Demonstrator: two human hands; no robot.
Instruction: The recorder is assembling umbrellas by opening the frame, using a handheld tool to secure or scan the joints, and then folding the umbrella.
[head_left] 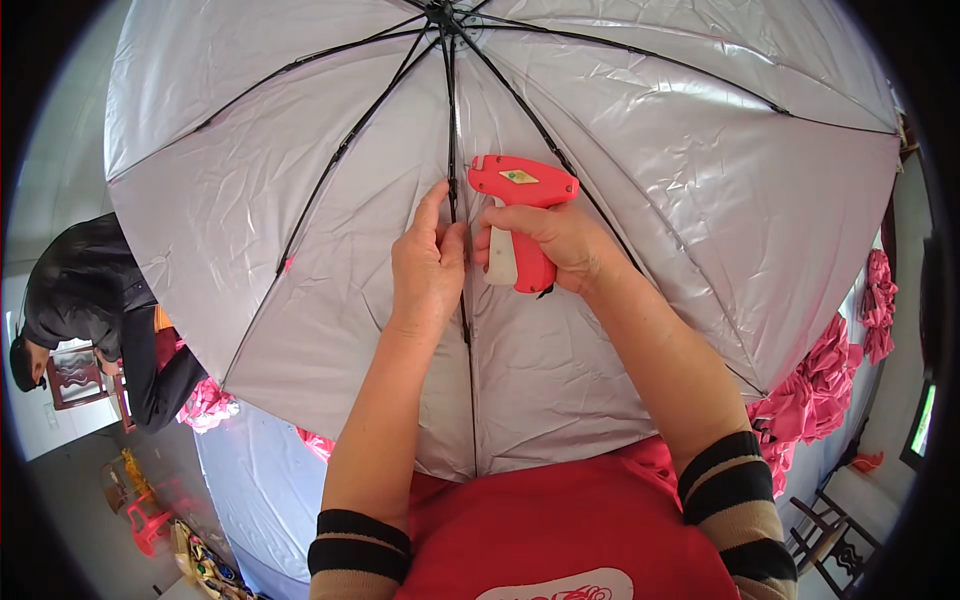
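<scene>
An opened umbrella (560,380) spreads its silver-grey underside in front of me, with black ribs meeting at a hub (440,14) at the top. My left hand (428,260) is at the middle rib (452,130), index finger against a joint and thumb lower down, closed about it. Some of its fingers are hidden. In my right hand (550,240) is a red tagging gun (525,182) with a white trigger, its front end pointing left toward that rib. A small gap separates the gun's tip from the rib.
Bunched pink fabric (810,385) lies at the right beyond the umbrella's edge, on a light blue surface (255,480) that also shows at left. A person in dark clothes (85,290) bends over at the far left. A wooden chair (835,535) stands at lower right.
</scene>
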